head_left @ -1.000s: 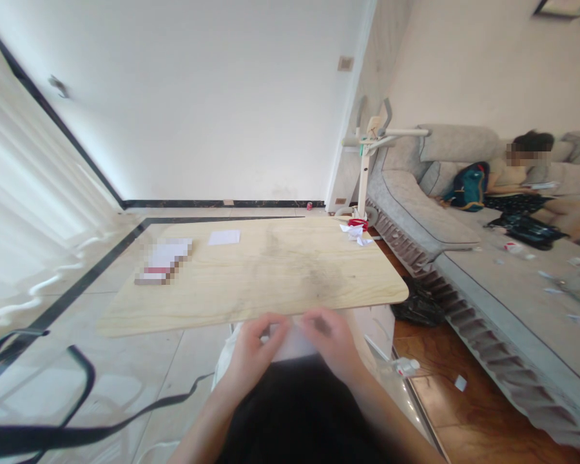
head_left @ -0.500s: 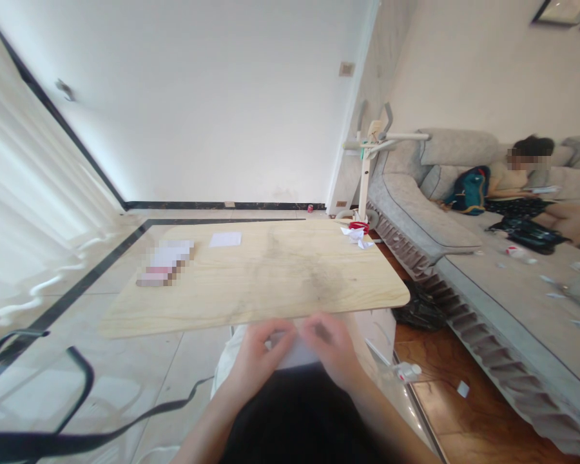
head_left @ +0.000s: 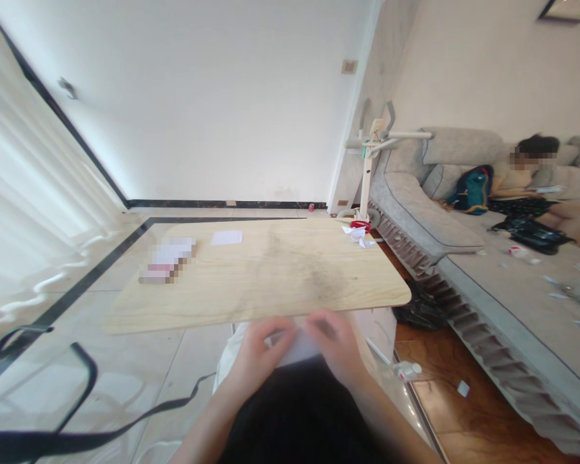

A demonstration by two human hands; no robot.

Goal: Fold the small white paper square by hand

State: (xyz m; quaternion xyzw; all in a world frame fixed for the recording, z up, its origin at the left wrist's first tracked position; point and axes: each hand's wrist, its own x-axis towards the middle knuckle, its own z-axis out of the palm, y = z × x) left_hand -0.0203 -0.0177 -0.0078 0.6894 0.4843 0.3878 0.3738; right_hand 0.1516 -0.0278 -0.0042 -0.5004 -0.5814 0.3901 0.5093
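Over my lap, just below the near edge of the wooden table (head_left: 207,290), my hands hold a white sheet of paper (head_left: 300,348) between them. My left hand (head_left: 265,348) pinches its left side, thumb against fingers. On the right side, my right hand (head_left: 336,341) is closed in the same way, its fingertips slightly blurred. A flat white paper (head_left: 227,238) lies at the back of the tabletop. At the far right corner sit folded white paper pieces (head_left: 356,234) beside a red object (head_left: 361,225).
A pixelated stack (head_left: 169,258) lies on the table's left. To the right, a person (head_left: 522,174) sits on a grey sofa (head_left: 406,200) with a backpack (head_left: 473,190). A white bottle (head_left: 408,370) lies on the floor, near a black bag (head_left: 420,306). An exercise machine (head_left: 367,174) stands behind.
My hands have moved slightly apart, showing a little more of the paper between the fingertips. The whole view has shifted very slightly.
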